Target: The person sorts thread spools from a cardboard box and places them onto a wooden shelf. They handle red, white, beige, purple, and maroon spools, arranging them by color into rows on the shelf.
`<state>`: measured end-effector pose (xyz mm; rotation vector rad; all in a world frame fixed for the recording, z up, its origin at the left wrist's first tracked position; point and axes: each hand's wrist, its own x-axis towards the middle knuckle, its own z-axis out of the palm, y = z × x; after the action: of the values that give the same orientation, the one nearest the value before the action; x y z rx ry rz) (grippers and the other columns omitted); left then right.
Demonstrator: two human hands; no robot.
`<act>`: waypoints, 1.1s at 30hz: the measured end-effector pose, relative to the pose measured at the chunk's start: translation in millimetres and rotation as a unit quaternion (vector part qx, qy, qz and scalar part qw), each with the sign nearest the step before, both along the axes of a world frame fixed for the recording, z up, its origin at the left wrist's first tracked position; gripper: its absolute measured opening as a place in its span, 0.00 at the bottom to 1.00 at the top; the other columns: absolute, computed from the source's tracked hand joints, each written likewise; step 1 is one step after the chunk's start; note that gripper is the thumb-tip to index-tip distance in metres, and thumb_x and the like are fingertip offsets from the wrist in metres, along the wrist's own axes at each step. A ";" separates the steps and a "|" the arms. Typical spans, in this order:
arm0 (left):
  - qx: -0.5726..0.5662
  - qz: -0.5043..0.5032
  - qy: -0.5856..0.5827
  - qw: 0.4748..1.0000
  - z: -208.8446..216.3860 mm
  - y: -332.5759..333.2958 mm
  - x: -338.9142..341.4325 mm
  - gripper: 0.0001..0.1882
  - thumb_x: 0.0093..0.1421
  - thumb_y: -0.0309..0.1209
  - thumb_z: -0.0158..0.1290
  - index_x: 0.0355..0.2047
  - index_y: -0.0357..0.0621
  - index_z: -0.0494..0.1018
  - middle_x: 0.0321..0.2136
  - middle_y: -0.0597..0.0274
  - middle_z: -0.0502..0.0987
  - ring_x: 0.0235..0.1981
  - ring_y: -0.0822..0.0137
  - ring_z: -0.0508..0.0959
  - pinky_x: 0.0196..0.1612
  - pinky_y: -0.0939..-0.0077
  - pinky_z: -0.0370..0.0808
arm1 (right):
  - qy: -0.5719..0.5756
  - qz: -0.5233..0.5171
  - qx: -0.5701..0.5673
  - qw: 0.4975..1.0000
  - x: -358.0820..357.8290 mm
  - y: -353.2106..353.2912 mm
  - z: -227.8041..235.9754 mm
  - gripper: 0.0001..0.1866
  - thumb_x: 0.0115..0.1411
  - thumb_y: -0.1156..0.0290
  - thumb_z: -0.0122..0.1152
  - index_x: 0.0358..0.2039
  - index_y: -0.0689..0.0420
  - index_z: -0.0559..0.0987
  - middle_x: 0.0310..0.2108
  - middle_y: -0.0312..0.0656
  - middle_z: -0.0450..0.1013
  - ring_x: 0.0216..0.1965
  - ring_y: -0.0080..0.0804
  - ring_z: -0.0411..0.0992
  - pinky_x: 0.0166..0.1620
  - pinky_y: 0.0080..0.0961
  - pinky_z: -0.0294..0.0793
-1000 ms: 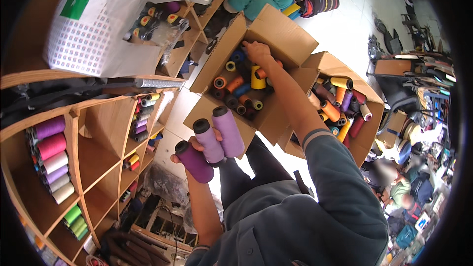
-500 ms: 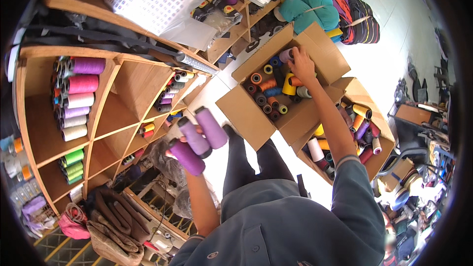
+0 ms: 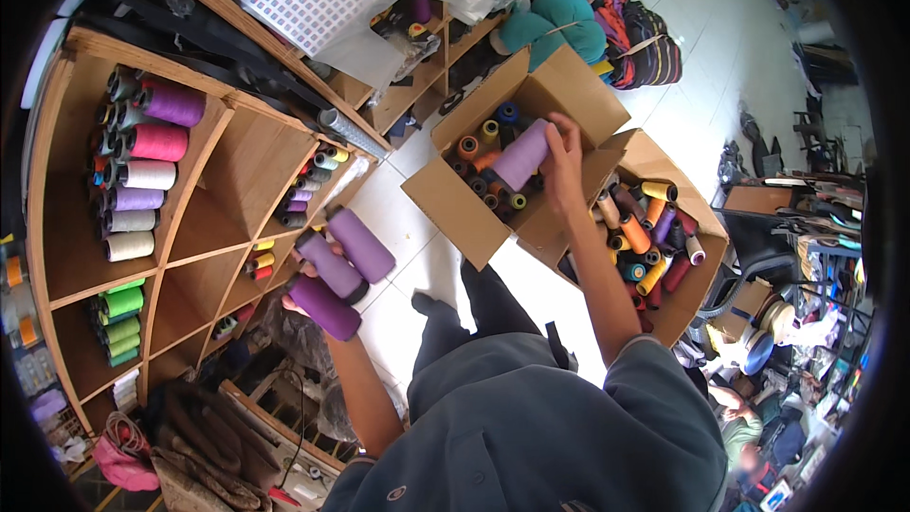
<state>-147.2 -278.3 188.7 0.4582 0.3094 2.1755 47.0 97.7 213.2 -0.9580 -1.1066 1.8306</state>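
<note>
Three purple thread cones are bunched in my left hand (image 3: pixel 309 271), its fingers largely hidden behind them: a dark purple cone (image 3: pixel 325 307), a dusty purple cone (image 3: pixel 332 267) and a longer lilac cone (image 3: pixel 361 245). My right hand (image 3: pixel 564 163) grips a pale lilac thread cone (image 3: pixel 520 156) by one end, tilted above the open cardboard box (image 3: pixel 590 95). Inside that box lie several cones in orange, yellow, blue and dark colours, partly covered by the held cone.
A second cardboard box (image 3: pixel 703 299) of mixed thread cones stands to the right. At left, a wooden cubby shelf (image 3: pixel 197 220) holds stacked cones, including a purple cone (image 3: pixel 172 103) and green cones (image 3: pixel 121 301). Teal bundles (image 3: pixel 566 24) lie beyond the boxes.
My right hand has lifted the pale lilac cone up from inside the box. My left hand, still with its three cones, has shifted left toward the shelf.
</note>
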 end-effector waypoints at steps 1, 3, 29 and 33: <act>0.005 -0.018 -0.001 1.000 -0.6 -3.4 8.2 0.35 0.47 0.65 0.54 0.47 0.54 0.74 0.52 0.48 0.59 0.52 0.55 0.63 0.55 0.60 0.65 | 0.066 0.011 -0.099 0.993 -6.5 -17.9 18.6 0.24 0.59 0.57 0.60 0.52 0.52 0.65 0.39 0.44 0.70 0.31 0.31 0.71 0.31 0.30 0.74; 0.013 -0.051 -0.012 0.999 -6.8 -21.0 26.8 0.36 0.48 0.65 0.54 0.49 0.55 0.74 0.55 0.50 0.56 0.54 0.55 0.61 0.55 0.60 0.65 | 0.194 0.038 -0.299 0.934 -14.6 -64.7 66.5 0.24 0.61 0.53 0.56 0.52 0.51 0.65 0.38 0.44 0.70 0.31 0.35 0.71 0.33 0.32 0.74; 0.138 -0.007 -0.049 0.989 64.1 -159.1 109.7 0.34 0.46 0.73 0.47 0.41 0.64 0.77 0.48 0.48 0.65 0.48 0.54 0.65 0.50 0.65 0.66 | -0.005 0.507 -0.209 0.836 -10.5 -338.1 112.8 0.35 0.64 0.39 0.41 0.59 0.54 0.64 0.53 0.45 0.67 0.52 0.32 0.69 0.55 0.28 0.69; 0.158 -0.053 -0.078 0.983 72.2 -135.2 117.6 0.32 0.46 0.71 0.51 0.40 0.65 0.78 0.49 0.52 0.65 0.48 0.57 0.64 0.51 0.66 0.64 | -0.018 0.484 -0.197 0.852 4.4 -319.2 120.5 0.34 0.65 0.40 0.41 0.58 0.57 0.65 0.51 0.45 0.67 0.51 0.31 0.69 0.53 0.28 0.71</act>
<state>-29.6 -413.6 260.9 0.4634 -0.1474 2.1477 51.4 -221.5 333.7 -0.6692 -1.4051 2.9559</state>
